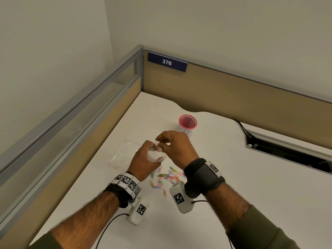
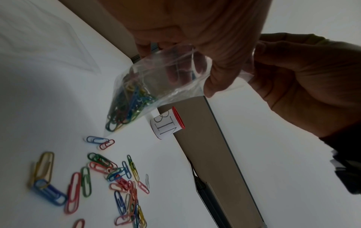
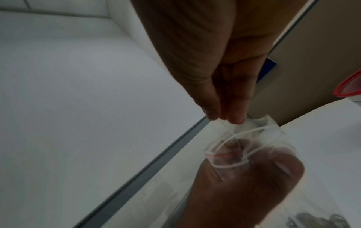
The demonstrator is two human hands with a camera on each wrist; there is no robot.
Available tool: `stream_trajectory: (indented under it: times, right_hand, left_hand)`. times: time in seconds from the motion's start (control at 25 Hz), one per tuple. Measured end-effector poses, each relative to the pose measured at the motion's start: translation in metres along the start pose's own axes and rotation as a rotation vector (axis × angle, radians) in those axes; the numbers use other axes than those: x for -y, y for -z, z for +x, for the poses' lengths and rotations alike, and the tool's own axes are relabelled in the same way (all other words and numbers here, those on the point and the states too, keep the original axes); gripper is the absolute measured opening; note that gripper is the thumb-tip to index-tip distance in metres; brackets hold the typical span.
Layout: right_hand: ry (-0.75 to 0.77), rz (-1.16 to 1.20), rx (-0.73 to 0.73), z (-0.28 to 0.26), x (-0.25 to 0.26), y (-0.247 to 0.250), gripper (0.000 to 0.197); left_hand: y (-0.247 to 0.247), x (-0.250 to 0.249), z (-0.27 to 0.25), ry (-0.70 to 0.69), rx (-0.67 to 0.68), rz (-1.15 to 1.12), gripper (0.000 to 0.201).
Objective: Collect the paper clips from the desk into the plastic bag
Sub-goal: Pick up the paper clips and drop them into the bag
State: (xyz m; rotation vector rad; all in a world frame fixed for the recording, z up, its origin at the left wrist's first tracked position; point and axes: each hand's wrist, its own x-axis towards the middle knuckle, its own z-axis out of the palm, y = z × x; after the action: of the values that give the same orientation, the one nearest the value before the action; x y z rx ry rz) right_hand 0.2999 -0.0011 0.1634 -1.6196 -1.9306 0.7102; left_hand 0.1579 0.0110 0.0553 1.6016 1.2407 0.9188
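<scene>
A small clear plastic bag (image 1: 154, 154) is held above the desk. My left hand (image 1: 143, 159) grips its body, and my right hand (image 1: 175, 146) pinches the rim at its mouth. In the left wrist view the plastic bag (image 2: 154, 80) hangs with several coloured clips bunched in its lower corner. The right wrist view shows my thumb and fingers pinching the bag's rim (image 3: 232, 125) by the zip strip. Loose coloured paper clips (image 1: 166, 177) lie scattered on the white desk (image 1: 251, 177) below my hands; the paper clips (image 2: 109, 175) show again in the left wrist view.
A second flat clear bag (image 1: 122, 152) lies on the desk left of my hands. A red-rimmed mesh cup (image 1: 187, 124) stands behind them. Partition walls (image 1: 233, 90) close the desk's back and left. A cable slot (image 1: 287, 150) opens at the right.
</scene>
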Motion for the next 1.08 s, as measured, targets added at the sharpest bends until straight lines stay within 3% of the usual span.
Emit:
stream_trajectory:
  times: [0.12, 0.24, 0.36, 0.48, 0.64, 0.76, 0.84, 0.96, 1.08]
  right_hand:
    - [-0.013, 0.121, -0.132, -0.003, -0.017, 0.011, 0.015]
    - [-0.167, 0.048, -0.157, 0.001, -0.065, 0.006, 0.016]
    - [-0.335, -0.225, 0.002, -0.004, -0.119, -0.021, 0.023]
    - [-0.426, -0.348, 0.194, -0.021, -0.146, -0.052, 0.035]
    - [-0.340, -0.464, 0.294, -0.044, -0.149, -0.081, 0.026]
    - [-0.303, -0.329, 0.284, -0.067, -0.146, -0.072, 0.023]
    - [-0.352, -0.274, 0.221, -0.088, -0.149, -0.058, 0.030]
    - [-0.504, -0.291, 0.241, -0.114, -0.152, -0.057, 0.045]
    - [-0.576, -0.288, 0.174, -0.104, -0.140, -0.077, 0.030]
  left_hand:
    - [0.000, -0.002, -0.003, -0.012, 0.006, -0.033, 0.041]
    - [0.005, 0.000, -0.004, -0.012, -0.010, -0.038, 0.037]
    - [0.011, 0.000, -0.007, -0.026, -0.034, -0.062, 0.037]
    - [0.018, 0.003, -0.008, -0.023, -0.063, -0.067, 0.036]
    - [0.022, 0.010, -0.009, -0.020, -0.075, -0.083, 0.036]
    - [0.021, 0.012, -0.008, -0.023, -0.075, -0.084, 0.036]
    - [0.019, 0.011, -0.008, -0.030, -0.071, -0.085, 0.037]
    - [0.019, 0.008, -0.008, -0.032, -0.080, -0.093, 0.036]
    - [0.018, 0.008, -0.009, -0.039, -0.081, -0.099, 0.037]
